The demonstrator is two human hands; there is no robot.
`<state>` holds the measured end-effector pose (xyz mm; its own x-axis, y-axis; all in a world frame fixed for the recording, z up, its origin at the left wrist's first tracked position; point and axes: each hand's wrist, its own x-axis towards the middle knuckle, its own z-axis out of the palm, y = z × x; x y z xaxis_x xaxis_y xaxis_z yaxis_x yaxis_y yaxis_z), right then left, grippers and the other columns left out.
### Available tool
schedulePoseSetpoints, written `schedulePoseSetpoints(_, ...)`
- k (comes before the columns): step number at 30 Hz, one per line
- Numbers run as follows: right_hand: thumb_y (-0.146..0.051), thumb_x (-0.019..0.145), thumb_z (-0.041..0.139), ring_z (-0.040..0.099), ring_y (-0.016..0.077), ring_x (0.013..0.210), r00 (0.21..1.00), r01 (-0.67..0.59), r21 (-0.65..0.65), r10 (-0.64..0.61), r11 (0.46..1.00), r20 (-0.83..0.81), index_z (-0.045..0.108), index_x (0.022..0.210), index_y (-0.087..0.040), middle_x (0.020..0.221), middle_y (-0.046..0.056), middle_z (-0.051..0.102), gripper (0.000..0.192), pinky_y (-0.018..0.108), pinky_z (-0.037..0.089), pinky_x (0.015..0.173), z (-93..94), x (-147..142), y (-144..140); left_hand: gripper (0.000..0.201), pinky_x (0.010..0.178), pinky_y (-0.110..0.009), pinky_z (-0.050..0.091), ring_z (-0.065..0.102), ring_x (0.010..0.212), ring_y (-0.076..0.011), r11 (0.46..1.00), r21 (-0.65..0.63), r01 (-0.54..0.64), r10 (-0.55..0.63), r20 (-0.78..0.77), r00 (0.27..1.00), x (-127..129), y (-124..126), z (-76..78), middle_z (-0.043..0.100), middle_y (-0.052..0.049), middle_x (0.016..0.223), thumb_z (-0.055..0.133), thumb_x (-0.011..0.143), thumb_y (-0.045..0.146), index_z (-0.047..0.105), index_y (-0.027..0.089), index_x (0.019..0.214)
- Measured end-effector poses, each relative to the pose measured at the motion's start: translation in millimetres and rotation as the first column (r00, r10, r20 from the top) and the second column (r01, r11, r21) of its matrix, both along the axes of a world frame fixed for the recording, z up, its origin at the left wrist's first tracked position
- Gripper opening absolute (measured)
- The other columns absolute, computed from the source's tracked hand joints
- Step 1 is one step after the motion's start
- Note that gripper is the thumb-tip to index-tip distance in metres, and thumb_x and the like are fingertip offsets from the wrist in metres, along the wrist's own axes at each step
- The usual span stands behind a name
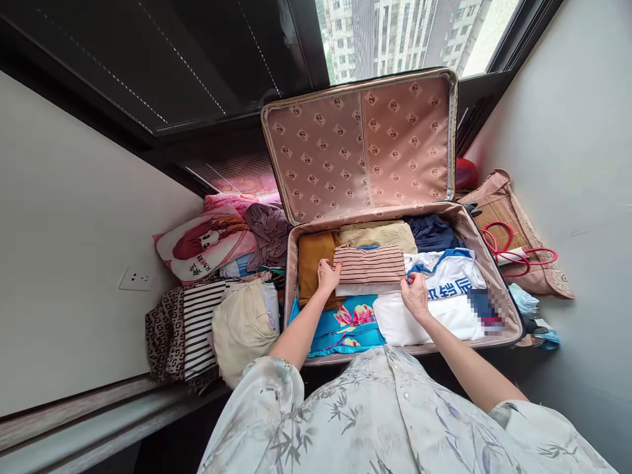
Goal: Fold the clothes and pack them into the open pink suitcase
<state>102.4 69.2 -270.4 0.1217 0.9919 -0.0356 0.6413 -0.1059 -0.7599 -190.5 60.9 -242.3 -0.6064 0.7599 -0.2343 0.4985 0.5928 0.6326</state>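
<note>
My left hand [328, 274] pinches the left edge of the striped top [369, 265], and my right hand [415, 294] pinches its lower right corner. The top lies folded in the open suitcase [494, 276], over the mustard cloth [311, 260], beside the white shirt [447, 273].

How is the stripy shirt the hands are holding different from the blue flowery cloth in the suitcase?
The stripy shirt has thin brown and pale lines; the blue flowery cloth is bright blue with pink flowers. The stripy shirt lies on top in the middle, with the left hand and right hand on its edges; the blue flowery cloth lies untouched at the near edge. Both are folded inside the open suitcase.
</note>
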Motion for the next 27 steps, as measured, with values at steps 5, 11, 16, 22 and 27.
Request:
schedulePoseSetpoints(5,-0.062,0.070,0.064,0.062,0.0262,0.076,0.984,0.121,-0.301,-0.155,0.946,-0.090,0.055,0.093,-0.022,0.075,0.006,0.065,0.047,0.038,0.046,0.078,8.3,-5.9,1.0,0.036,0.068,-0.029,0.043,0.062,0.077,-0.0228,0.998,-0.040,-0.041,0.051,0.296,0.954,-2.9,9.1,17.1,0.063,-0.004,0.072,0.083,0.067,0.044,0.056,0.020,0.071)
schedulePoseSetpoints(11,-0.052,0.064,0.065,0.056,0.0205,0.063,0.956,0.120,-0.335,-0.199,0.935,-0.213,0.050,0.072,-0.025,0.064,0.001,0.061,0.032,0.033,0.044,0.066,19.9,-15.4,10.1,0.037,0.058,-0.021,0.040,0.053,0.063,-0.0122,0.982,0.181,-0.062,-0.050,0.553,0.831,13.5,12.6,32.4,0.054,0.004,0.065,0.079,0.063,0.040,0.047,0.021,0.066)
schedulePoseSetpoints(16,-0.043,0.062,0.062,0.051,0.0152,0.054,0.895,0.035,-0.290,-0.159,0.956,-0.418,0.043,0.069,-0.027,0.056,-0.005,0.051,0.026,0.029,0.045,0.056,34.9,-23.8,19.2,0.040,0.067,-0.027,0.053,0.064,0.071,-0.0162,0.974,0.185,-0.127,-0.047,0.721,0.691,22.4,6.5,46.8,0.065,0.001,0.076,0.083,0.058,0.036,0.052,0.021,0.080)
schedulePoseSetpoints(22,-0.038,0.061,0.067,0.048,0.0107,0.056,0.795,0.024,-0.142,-0.105,0.990,-0.597,0.047,0.077,-0.024,0.065,-0.007,0.052,0.029,0.024,0.042,0.054,71.1,14.2,64.5,0.050,0.080,-0.037,0.059,0.071,0.082,-0.0204,0.946,0.264,-0.188,-0.134,0.847,0.515,40.9,14.4,87.6,0.072,-0.002,0.091,0.087,0.061,0.038,0.052,0.022,0.094)
schedulePoseSetpoints(27,-0.035,0.066,0.069,0.052,0.0125,0.060,0.869,0.151,0.053,-0.107,0.987,-0.482,0.052,0.087,-0.022,0.072,-0.004,0.057,0.030,0.026,0.045,0.059,85.7,93.0,124.0,0.053,0.090,-0.043,0.057,0.072,0.096,-0.0241,0.928,0.356,-0.112,-0.272,0.851,0.450,95.5,65.3,83.7,0.073,-0.006,0.104,0.083,0.071,0.039,0.050,0.024,0.110)
